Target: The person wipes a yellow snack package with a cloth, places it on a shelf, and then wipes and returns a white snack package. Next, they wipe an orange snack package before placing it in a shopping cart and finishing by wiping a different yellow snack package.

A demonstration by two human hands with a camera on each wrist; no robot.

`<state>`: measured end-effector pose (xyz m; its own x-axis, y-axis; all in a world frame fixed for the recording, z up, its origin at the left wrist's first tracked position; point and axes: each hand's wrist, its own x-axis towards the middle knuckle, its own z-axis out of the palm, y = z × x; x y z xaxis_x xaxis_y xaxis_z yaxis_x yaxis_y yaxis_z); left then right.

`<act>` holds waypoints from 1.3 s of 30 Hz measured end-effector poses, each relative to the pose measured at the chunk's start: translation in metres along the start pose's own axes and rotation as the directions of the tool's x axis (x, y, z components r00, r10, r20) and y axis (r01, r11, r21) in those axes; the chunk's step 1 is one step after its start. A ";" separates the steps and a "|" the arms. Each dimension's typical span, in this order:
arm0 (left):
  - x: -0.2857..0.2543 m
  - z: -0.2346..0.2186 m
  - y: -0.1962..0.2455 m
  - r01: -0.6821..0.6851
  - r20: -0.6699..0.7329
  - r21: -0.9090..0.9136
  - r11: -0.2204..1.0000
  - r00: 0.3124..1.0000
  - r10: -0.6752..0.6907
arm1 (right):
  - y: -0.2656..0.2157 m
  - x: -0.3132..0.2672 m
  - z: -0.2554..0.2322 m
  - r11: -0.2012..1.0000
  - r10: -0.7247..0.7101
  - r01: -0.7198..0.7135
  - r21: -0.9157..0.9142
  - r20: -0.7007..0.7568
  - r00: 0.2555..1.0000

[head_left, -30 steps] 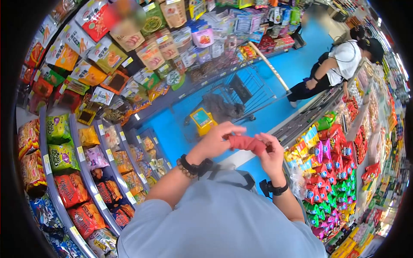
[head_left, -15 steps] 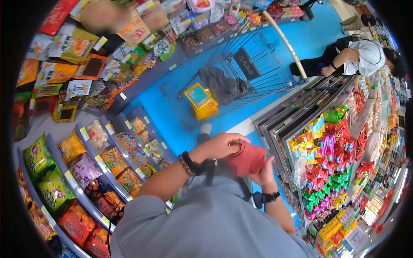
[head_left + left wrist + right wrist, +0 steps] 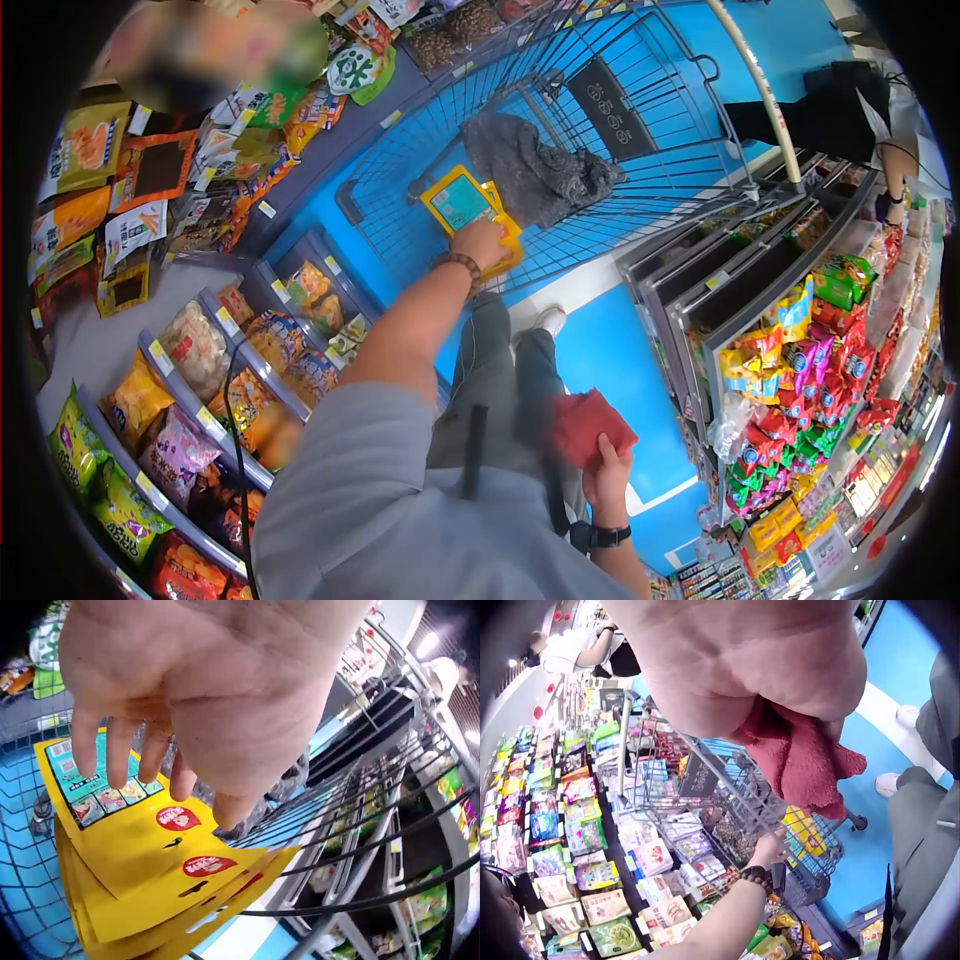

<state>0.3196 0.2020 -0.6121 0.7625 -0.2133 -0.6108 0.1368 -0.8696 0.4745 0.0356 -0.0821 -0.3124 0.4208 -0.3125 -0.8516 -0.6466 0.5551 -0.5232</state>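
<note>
My left hand (image 3: 480,243) reaches down over the yellow packets (image 3: 512,250) in the cart. In the left wrist view the same hand (image 3: 217,697) has its fingers extended downward above the stacked packets (image 3: 112,877); whether the fingertips touch them I cannot tell. Lower right in the head view, my right hand (image 3: 607,480) holds a red cloth (image 3: 592,425) with the thumb on top. The cloth (image 3: 802,769) hangs in folds from the right hand (image 3: 750,667) in the right wrist view.
A wire shopping cart (image 3: 690,150) stands ahead, a grey plastic bag (image 3: 535,170) beside the packets. Snack shelves (image 3: 190,400) line the left, and a rack of bagged snacks (image 3: 790,370) the right. Another person (image 3: 840,105) stands at upper right.
My hands have parted: the left let go of the red cloth and moved forward to the yellow packets, while the right kept the cloth and lowered. The cart appears nearer.
</note>
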 end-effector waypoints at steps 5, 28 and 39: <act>0.048 0.045 0.000 0.066 0.094 0.294 0.953 0.991 -0.098 | 0.026 -0.007 -0.015 0.997 -0.006 0.003 -0.078 -0.043 0.999; -0.362 -0.284 0.186 0.096 -0.053 -0.937 -0.336 0.912 0.407 | -0.148 -0.114 0.128 0.768 -0.434 0.625 -0.139 0.605 0.668; -0.465 -0.249 0.294 -0.198 -0.350 -0.904 -0.379 0.852 0.389 | -0.187 -0.210 0.152 -0.116 -0.473 0.979 0.170 0.857 -0.205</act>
<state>0.1623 0.1570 -0.0306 0.9244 -0.3640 -0.1142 0.3685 0.7747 0.5139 0.1652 -0.0036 -0.0311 0.7648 0.4624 0.4485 0.5947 -0.2391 -0.7676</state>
